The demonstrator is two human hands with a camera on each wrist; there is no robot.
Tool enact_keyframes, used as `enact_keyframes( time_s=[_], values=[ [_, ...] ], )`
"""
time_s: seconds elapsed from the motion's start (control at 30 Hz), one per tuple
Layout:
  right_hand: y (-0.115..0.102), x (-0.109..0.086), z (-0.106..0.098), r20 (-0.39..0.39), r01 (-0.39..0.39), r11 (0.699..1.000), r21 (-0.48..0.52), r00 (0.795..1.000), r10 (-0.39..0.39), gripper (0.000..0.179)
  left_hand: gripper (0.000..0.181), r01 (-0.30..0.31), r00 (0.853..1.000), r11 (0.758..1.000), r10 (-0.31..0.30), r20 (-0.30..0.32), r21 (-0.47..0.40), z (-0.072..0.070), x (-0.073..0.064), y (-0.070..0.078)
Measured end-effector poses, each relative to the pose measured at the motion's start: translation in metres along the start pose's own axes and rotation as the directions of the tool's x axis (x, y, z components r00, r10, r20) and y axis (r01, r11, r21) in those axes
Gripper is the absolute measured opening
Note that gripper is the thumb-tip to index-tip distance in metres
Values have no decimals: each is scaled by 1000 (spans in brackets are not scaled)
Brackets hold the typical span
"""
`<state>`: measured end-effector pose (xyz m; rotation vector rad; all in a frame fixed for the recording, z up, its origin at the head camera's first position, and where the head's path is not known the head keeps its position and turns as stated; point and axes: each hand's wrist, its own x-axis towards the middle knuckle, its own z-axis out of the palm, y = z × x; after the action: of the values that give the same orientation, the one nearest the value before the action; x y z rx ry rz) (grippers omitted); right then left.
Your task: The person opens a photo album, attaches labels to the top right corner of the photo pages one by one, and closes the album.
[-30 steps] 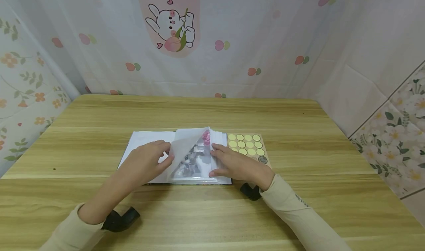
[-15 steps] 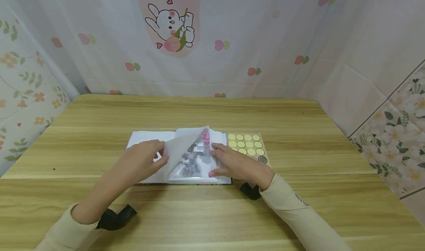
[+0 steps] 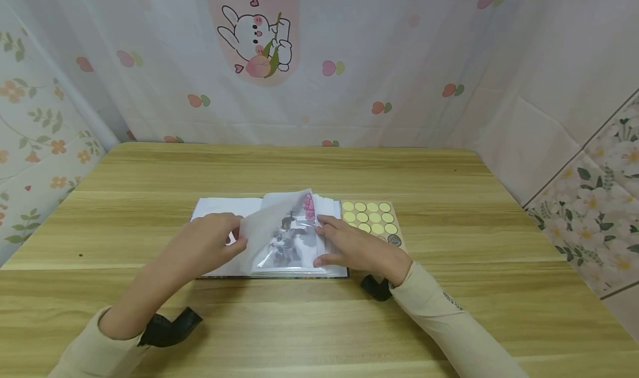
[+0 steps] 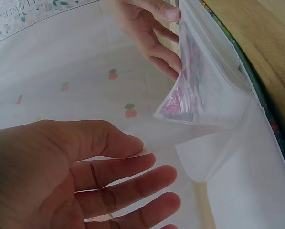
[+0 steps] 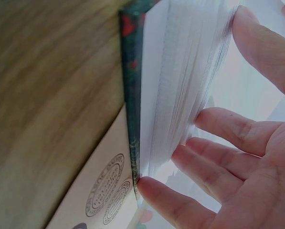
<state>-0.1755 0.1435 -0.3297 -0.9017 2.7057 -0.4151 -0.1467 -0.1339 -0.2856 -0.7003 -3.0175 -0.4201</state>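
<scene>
A photo album lies open on the table, its white left side (image 3: pixel 224 205) partly under my left hand (image 3: pixel 207 245). Between thumb and index finger, that hand pinches the edge of a translucent page (image 4: pixel 168 136), lifted and curving left. Beneath it shows a clear sleeve with a grey-and-white cat photo (image 3: pixel 292 247) and pink flowers at its top corner. My right hand (image 3: pixel 356 247) rests at the album's right side. In the right wrist view its extended fingertips (image 5: pixel 211 117) touch the edges of the thick page stack (image 5: pixel 175 86), above a dark green cover edge (image 5: pixel 132 71).
Beside the album's right edge lies a tan sheet of round yellow stickers (image 3: pixel 374 207), partly behind my right hand. The wooden table (image 3: pixel 309 172) reaches back to a printed curtain (image 3: pixel 349 34). A black wrist mount (image 3: pixel 170 329) sits at my left cuff.
My left hand has moved leftward, drawing the translucent page further over to the left. More of the cat photo shows now. The right hand has stayed in place.
</scene>
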Motion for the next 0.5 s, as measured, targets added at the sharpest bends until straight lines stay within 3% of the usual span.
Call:
enact_keyframes(
  time_s=[0.5],
  values=[
    [0, 0, 0, -2, 5, 1000, 2, 1000, -5, 72, 12, 25, 998, 999, -26, 53, 27, -3, -2, -2]
  ],
)
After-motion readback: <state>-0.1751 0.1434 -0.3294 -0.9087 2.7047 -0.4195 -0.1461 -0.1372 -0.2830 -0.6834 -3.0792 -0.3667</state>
